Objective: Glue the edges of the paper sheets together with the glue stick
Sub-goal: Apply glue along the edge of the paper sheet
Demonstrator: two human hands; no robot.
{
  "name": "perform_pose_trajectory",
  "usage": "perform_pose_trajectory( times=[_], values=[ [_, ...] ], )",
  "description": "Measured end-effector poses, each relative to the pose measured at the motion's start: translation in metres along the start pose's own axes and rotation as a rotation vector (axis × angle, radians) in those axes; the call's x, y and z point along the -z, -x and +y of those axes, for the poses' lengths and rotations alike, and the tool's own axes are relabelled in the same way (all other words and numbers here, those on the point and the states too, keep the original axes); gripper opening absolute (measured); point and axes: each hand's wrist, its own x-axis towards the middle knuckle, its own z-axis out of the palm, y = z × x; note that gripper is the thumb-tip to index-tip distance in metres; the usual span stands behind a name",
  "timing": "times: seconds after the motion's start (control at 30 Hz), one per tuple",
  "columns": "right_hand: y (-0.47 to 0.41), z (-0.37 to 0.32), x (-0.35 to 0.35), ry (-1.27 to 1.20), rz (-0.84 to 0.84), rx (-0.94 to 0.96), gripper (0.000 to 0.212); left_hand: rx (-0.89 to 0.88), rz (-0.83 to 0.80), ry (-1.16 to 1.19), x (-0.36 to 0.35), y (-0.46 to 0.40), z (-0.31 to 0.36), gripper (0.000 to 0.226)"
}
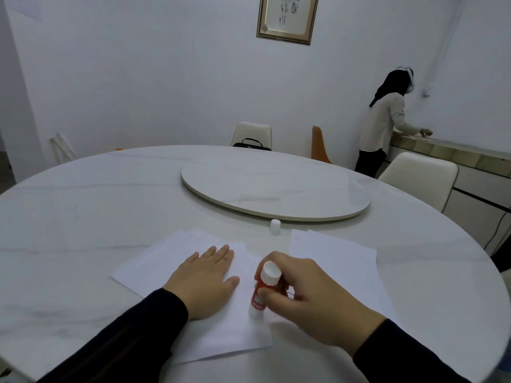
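The red-bodied glue stick with a white end [262, 288] stands close to upright, tilted a little toward the near left, with its lower tip down on the near white paper sheets [226, 324] and its white end facing up at the camera. The right hand [307, 297] grips it, fingers and thumb curled round the red barrel, so the stick's long axis runs from the hand down to the paper almost straight. Whether the tip actually touches the sheet cannot be told for sure, though it looks to.

The left hand [204, 280] lies flat, fingers straight and together, pressing the same sheets just to the left of the stick. The stick's tip sits near the right-hand edge of that stack, which runs from far to near across the white marble-look round worktop [83, 217]. My judgement is that the coming stroke should follow that edge, and the right hand, already on it, is the one to make it while the left pins the paper.

A second stack of white paper sheets [340, 255] lies to the right, partly under the right hand. A small white cap [275, 226] stands on the far side, between the two stacks and just short of the round white turntable [276, 189].
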Motion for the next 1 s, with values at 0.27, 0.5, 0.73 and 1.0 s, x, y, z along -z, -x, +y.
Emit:
perform_pose_trajectory(
  times=[0.27, 0.5, 0.73, 1.0],
  values=[
    [0.023, 0.002, 0.015, -0.482, 0.038, -0.128, 0.01, -0.005, -0.013, 0.032, 0.004, 0.004, 0.001, 0.061],
    [-0.029, 0.019, 0.06, -1.456, 0.641, -0.202, 0.022, -0.023, 0.019, 0.056, 0.003, 0.003, 0.003, 0.06],
    [-0.096, 0.073, 0.028, -0.685, 0.574, -0.453, 0.038, -0.071, 0.028, 0.126, 0.005, 0.001, 0.0, 0.06],
    [-0.132, 0.088, -0.014, -0.179, 0.444, -0.529, 0.021, -0.079, -0.006, 0.051, 0.003, -0.005, -0.002, 0.062]
  ],
)
